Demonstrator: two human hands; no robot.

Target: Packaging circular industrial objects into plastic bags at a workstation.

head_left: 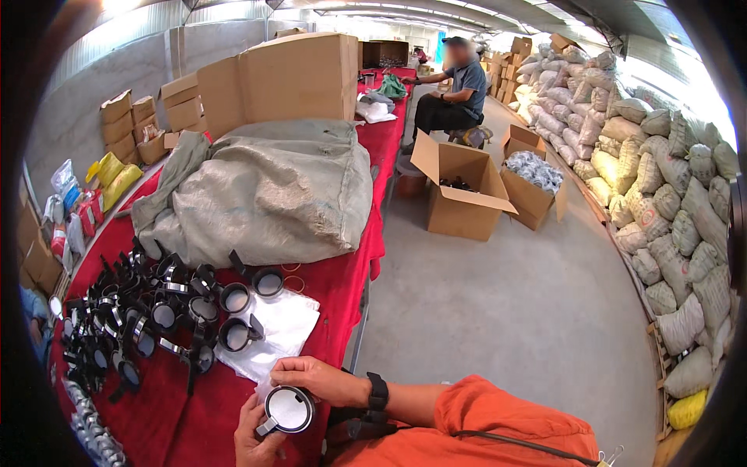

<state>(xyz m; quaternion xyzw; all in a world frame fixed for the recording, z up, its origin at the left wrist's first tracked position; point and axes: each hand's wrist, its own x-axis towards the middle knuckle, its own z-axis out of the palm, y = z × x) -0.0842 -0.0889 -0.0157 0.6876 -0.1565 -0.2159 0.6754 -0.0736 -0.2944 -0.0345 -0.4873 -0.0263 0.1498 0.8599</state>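
Note:
Near the table's front edge, my left hand (250, 437) is closed on a round black-rimmed piece (289, 410) with a pale disc face and a short silver tab. Just above it, the fingers of my right hand (315, 378) are pinched together beside a bit of thin white film (264, 387); whether they grip it is hard to make out. Beyond my hands lies a stack of white plastic bags (268, 323), with a similar black cup-shaped piece (235, 335) on it. To the left spreads a pile of such black and silver pieces (140, 319).
A big woven sack (272, 194) and a cardboard box (299, 78) stand on the red-covered table (327, 311). Open cartons (467, 214) sit on the floor to the right. A seated person (459, 86) works farther along. Stacked full sacks (654, 187) line the right side.

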